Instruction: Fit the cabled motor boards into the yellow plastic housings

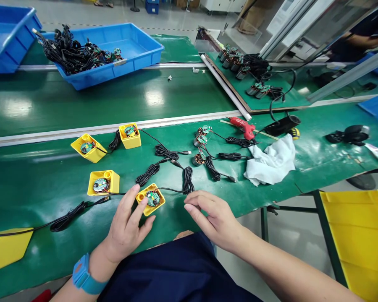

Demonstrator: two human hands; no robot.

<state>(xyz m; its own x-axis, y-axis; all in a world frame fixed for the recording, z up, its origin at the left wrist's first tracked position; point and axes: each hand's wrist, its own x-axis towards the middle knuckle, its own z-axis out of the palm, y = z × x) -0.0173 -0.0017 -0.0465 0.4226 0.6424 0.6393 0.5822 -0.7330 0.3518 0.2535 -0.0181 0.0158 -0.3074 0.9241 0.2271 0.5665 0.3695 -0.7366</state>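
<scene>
1. So the yellow housing being worked on sits on the green bench right in front of the person, a round circuit board inside it.
2. Left hand: open, fingers spread around the housing's left side. Can't tell if the index fingertip actually touches.
3. Right hand: half curled, just below a coiled black cable; can't tell whether thumb and fingers meet.
4. Cable clutter is the main obstacle: that coil lies between the housing and three small motors. Farther right, a red glue gun and a crumpled white cloth.
5. Containers: three more yellow housings nearby, each with a board inside. Beyond the white rail, a blue bin has tangled black cables and boards heaped mostly left.
6. Big yellow bin off the bench, lower right.
</scene>
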